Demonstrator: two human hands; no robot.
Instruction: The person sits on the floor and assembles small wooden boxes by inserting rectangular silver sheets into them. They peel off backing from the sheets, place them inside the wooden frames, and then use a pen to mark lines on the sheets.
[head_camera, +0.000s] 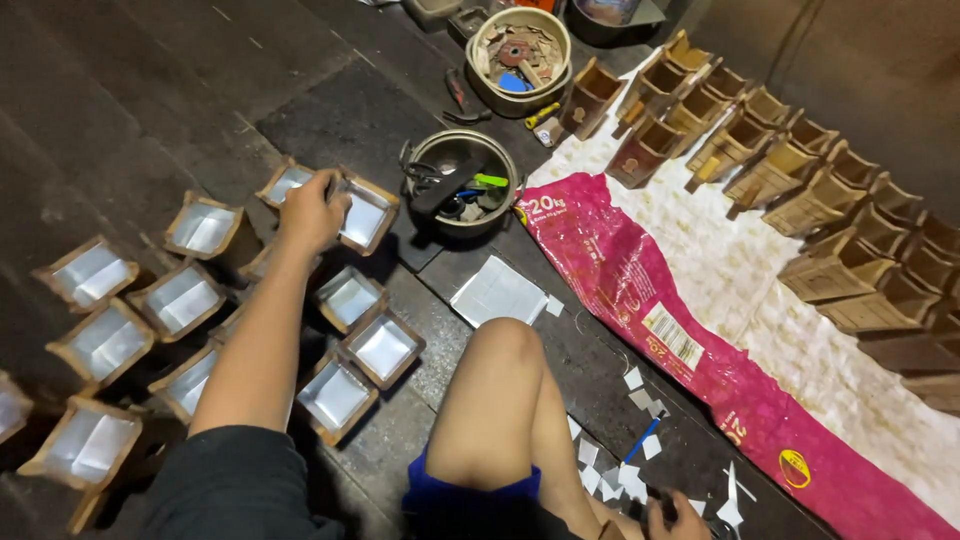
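Foil-lined wooden box (365, 212) — left hand (312, 212) fingers curled on rim.

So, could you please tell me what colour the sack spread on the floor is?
Bright pink sack with white and yellow print, clearest in the head view.

Your left hand (312, 212) reaches far out and grips the rim of a foil-lined wooden box (362, 212), fingers curled over its edge. Around your forearm, at the left, more foil-lined boxes (185, 298) stand close together on the dark floor (130, 110). Just right of the gripped box sits a metal pot (462, 184) holding tools, and farther away a pale bowl (520, 58) of odd parts. A white sheet (497, 292) lies beyond your bare knee (505, 345). At the right, a pink sack (650, 310) lies flat, with unlined wooden boxes (800, 190) in rows beyond it. Your right hand (672, 518) rests near, low in view, among white paper scraps (640, 390); what it holds is unclear.
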